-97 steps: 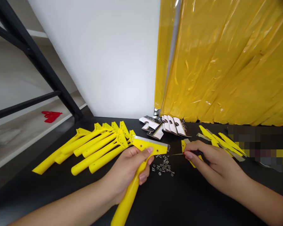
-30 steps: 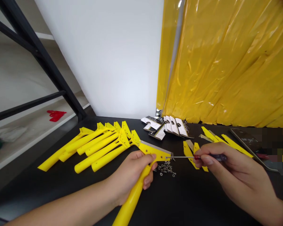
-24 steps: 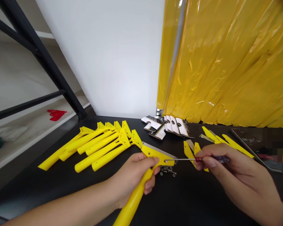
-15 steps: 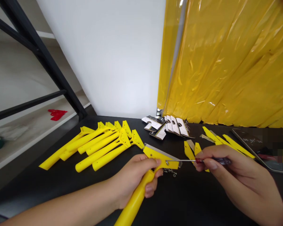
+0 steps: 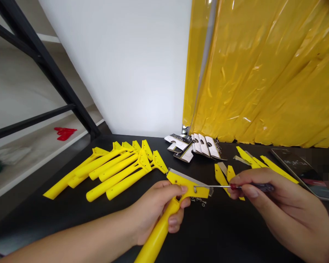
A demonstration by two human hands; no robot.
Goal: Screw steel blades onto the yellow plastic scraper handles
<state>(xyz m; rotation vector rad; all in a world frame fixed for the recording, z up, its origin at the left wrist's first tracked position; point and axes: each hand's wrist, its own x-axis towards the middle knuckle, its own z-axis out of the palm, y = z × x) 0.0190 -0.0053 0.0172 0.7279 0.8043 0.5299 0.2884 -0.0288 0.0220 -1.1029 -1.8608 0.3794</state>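
right now a yellow scraper [image 5: 188, 188] sits low in the middle of the frame, held above a black table [image 5: 208, 233], its handle slanting down toward the bottom edge. a steel blade [image 5: 192, 179] runs along the far edge of its head. the left hand [image 5: 156, 213] is closed around the neck of the handle, with the fingers wrapped under and the thumb lying along the head. the right hand [image 5: 274, 197] is mostly closed, pinching a screwdriver [image 5: 222, 186] near its red collar, and the thin shaft lies nearly level, its tip at a small hole in the head.

just below the head, partly hidden by it, lie small screws and washers [image 5: 199, 202]. to the left is a heap of yellow handles [image 5: 115, 171], and beyond the scraper stand white cards [image 5: 193, 147]. more yellow heads [image 5: 222, 179] lie beneath the right hand, with a dark flat panel [image 5: 293, 171] further right. a yellow plastic curtain [image 5: 263, 73] hangs at the upper right, beside a white wall [image 5: 120, 73], and a black shelf frame [image 5: 44, 62] crosses the upper left.
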